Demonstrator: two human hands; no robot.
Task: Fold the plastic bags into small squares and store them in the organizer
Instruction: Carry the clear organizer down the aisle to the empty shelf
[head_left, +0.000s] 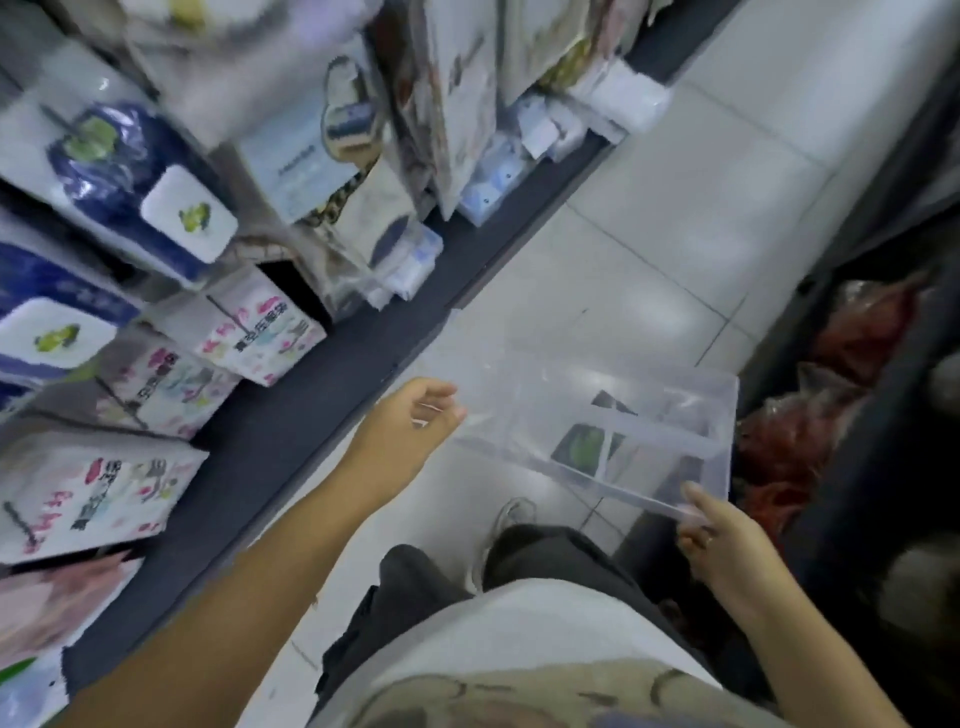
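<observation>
A clear plastic organizer with inner dividers hangs above the tiled aisle floor, tilted. My left hand grips its left end, fingers curled at the rim. My right hand pinches its near right corner. A dark label shows through the clear walls. No folded bag is visible inside; the frame is blurred.
Shelves of boxed and bagged goods run along the left with a dark base. Red mesh bags fill a dark rack on the right. White floor tiles stretch ahead. My legs and a shoe are below the organizer.
</observation>
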